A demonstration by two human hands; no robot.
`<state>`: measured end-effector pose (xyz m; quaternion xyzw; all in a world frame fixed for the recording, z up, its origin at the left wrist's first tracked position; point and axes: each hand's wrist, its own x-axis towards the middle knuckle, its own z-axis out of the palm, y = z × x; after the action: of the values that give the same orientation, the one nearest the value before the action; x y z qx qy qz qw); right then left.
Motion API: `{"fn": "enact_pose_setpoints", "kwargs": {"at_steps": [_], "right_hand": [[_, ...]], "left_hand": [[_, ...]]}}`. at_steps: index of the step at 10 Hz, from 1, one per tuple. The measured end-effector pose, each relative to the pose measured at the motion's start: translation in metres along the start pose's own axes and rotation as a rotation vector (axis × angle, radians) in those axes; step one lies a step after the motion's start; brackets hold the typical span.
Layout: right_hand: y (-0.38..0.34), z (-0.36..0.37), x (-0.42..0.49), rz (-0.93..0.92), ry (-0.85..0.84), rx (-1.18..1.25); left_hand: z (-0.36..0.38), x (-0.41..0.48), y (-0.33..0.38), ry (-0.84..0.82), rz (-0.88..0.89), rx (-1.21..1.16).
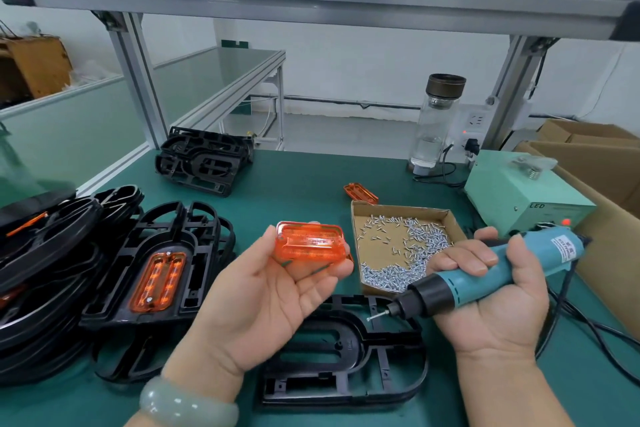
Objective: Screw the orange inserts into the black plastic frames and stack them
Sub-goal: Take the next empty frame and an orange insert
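Note:
My left hand (273,291) is palm up and holds an orange insert (309,242) between thumb and fingertips, above the table. My right hand (485,291) grips a blue electric screwdriver (485,270); a screw sits on its bit (375,316). Below both hands a bare black frame (346,354) lies flat near the front edge. To the left, a frame with an orange insert in it (157,281) tops a stack of frames (52,288). Another orange insert (360,193) lies behind the screw box.
A cardboard tray of loose screws (401,246) sits right of centre. More black frames (204,159) stand at the back left. A glass bottle (434,121), a green power unit (523,191) with cables, and cardboard boxes (606,163) fill the right side.

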<state>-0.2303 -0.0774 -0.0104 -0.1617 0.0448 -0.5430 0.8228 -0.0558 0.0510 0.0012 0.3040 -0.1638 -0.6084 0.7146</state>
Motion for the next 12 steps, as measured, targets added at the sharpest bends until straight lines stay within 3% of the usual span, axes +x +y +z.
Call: {"fn": "enact_pose_setpoints", "kwargs": {"at_steps": [4,9,12], "right_hand": [[0.002,0.001,-0.004,0.000,0.000,-0.024],[0.001,0.003,-0.004,-0.018,0.067,-0.045],[0.002,0.003,-0.004,-0.015,0.066,-0.050]], "left_hand": [[0.000,-0.011,-0.003,-0.241,-0.046,-0.114],[0.000,-0.015,-0.005,-0.333,-0.015,-0.012],[0.001,-0.014,-0.011,-0.186,0.041,0.139]]}}
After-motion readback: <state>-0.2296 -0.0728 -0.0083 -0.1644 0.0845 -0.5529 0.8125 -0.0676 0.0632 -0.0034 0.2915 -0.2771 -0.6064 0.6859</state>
